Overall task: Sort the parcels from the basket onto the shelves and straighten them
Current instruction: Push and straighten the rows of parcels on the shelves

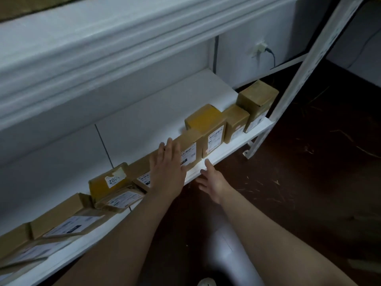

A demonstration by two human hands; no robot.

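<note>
Head view: brown parcels (61, 211) are lined along the white shelf (206, 87) from 8 o'clock to 2 o'clock. At centre, the left hand (168, 170) is laid flat, fingers straight, against a labelled parcel (190, 147). At its 4 o'clock, the right hand (210, 180) is held open below the shelf edge, gripping nothing.

Both bare arms reach forward, nearly straight, and the forearms converge toward the hands. The left hand (168, 168) is flat with its back to the camera, fingers straight and slightly spread, pointing up and away. The right hand (210, 181) sits lower, just beside it, fingers loosely spread, gripping nothing.
</note>
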